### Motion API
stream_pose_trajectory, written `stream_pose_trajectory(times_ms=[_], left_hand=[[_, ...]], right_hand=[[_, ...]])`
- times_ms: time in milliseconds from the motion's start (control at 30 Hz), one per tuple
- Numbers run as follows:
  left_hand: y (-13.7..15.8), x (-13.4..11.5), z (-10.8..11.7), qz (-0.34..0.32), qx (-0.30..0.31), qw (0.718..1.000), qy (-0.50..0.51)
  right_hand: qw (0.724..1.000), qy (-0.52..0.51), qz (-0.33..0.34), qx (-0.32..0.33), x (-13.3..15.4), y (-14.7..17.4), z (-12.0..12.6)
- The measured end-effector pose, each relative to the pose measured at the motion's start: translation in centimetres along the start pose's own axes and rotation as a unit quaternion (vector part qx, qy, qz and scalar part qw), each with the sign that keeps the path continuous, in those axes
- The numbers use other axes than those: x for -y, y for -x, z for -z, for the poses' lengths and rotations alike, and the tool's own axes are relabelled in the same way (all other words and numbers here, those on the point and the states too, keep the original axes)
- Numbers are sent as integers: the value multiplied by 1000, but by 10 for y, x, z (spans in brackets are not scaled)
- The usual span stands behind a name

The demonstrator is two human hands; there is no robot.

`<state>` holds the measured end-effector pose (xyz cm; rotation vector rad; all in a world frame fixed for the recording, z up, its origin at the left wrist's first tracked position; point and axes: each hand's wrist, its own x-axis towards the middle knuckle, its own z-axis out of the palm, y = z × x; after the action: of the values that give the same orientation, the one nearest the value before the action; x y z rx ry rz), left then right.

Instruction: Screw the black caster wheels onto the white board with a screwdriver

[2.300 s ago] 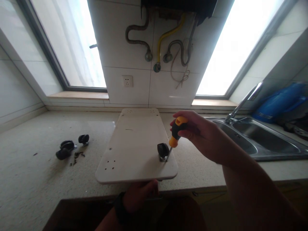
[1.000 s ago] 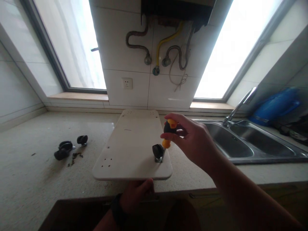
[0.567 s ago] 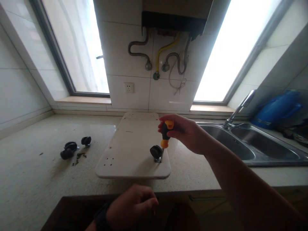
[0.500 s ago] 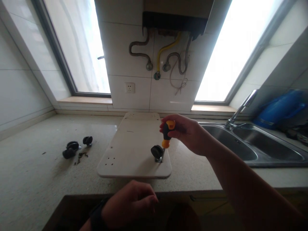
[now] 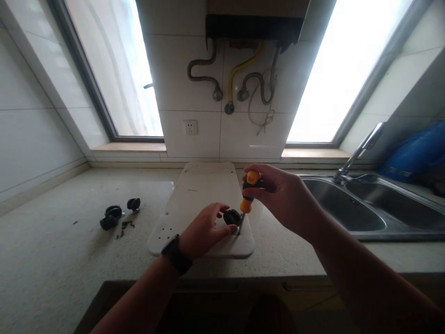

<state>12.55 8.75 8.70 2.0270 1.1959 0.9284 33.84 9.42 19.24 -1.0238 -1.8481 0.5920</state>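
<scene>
A white board (image 5: pixel 205 195) with rounded corners lies on the counter, with small screw holes near its corners. At its near right corner stands a black caster wheel (image 5: pixel 232 217) on a metal plate. My left hand (image 5: pixel 208 227), with a dark watch on the wrist, has its thumb and fingers around that caster. In my right hand (image 5: pixel 269 188) is a yellow and black screwdriver (image 5: pixel 246 204), gripped by the handle and tilted slightly. Its shaft points down to the caster's plate; the tip is too small to make out.
Left of the board lie several loose black casters (image 5: pixel 113 213) and a small heap of screws (image 5: pixel 125 226). A double steel sink (image 5: pixel 347 204) with a faucet (image 5: pixel 358 153) is on the right, a blue object (image 5: pixel 410 155) beyond it. A wall socket (image 5: pixel 191 127) and pipes are behind.
My left hand has risen from the counter's front edge to the caster and closed around it. My right hand keeps the screwdriver at the caster's plate. The view has shifted slightly.
</scene>
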Motion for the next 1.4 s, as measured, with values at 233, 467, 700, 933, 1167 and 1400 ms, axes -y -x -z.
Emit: stream_pose_trajectory(times_ms=[233, 467, 700, 933, 1167, 1400], left_hand=[[-21, 7, -1, -24, 57, 998, 30], [-28, 7, 7, -65, 108, 990, 68], [-26, 9, 5, -55, 107, 988, 101], [-24, 7, 7, -55, 85, 991, 85], [-23, -19, 5, -82, 25, 987, 137], [-30, -26, -9, -60, -40, 966, 249]], right_hand=[[998, -27, 15, 62, 0, 1, 8], [966, -151, 40, 206, -3, 2, 13], [996, -50, 4, 79, 2, 4, 4], [997, 79, 15, -10, 6, 7, -8], [996, 46, 41, 62, 6, 3, -2], [980, -104, 49, 164, -3, -4, 8]])
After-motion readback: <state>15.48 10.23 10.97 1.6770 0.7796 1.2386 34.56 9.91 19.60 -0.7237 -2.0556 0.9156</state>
